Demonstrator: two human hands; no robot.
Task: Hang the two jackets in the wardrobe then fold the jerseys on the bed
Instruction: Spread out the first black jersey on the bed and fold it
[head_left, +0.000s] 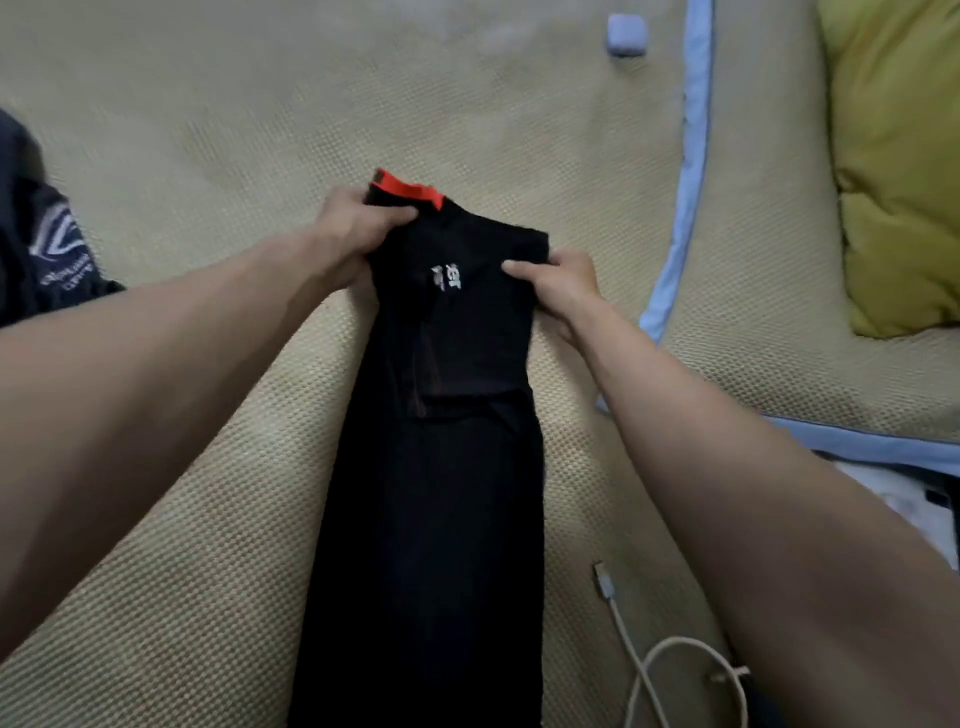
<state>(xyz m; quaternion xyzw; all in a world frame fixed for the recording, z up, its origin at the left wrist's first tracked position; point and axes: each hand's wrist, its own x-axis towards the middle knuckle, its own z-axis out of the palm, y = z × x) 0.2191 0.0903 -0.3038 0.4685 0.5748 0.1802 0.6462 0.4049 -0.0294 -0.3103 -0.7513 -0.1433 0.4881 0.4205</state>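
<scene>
A black jersey with a red collar and a small white print lies in a long narrow strip down the middle of the bed. My left hand grips its top left corner just below the collar. My right hand pinches the top right edge, thumb on top of the fabric. A second dark jersey with white lettering lies at the left edge of the view, partly cut off.
The bed has a beige woven mat with a light blue border. A yellow-green pillow sits at the right. A small pale blue case lies at the top. A white charging cable curls at the bottom right.
</scene>
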